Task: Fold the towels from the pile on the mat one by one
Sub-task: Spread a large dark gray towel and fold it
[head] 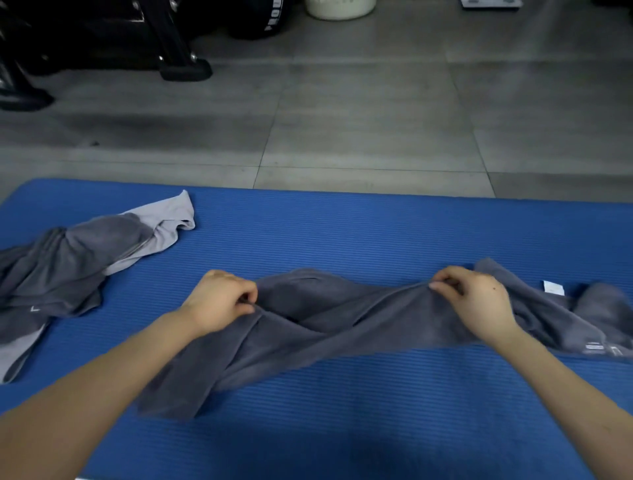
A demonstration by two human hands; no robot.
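Observation:
A dark grey towel (pixel 342 322) lies crumpled and stretched across the middle of the blue mat (pixel 342 233). My left hand (pixel 219 301) pinches its upper edge on the left. My right hand (pixel 476 301) pinches the same edge further right. The cloth is pulled taut between them, and its loose ends trail past both hands. A white label (pixel 552 287) shows on the towel's right end. The pile of towels (pixel 68 267), dark grey and light grey, sits rumpled at the mat's left side.
Grey floor tiles (pixel 342 120) lie beyond the mat's far edge. Black equipment legs (pixel 185 68) stand at the far left. A white round container (pixel 339 8) is at the top, and a flat device (pixel 489 4) at the top right.

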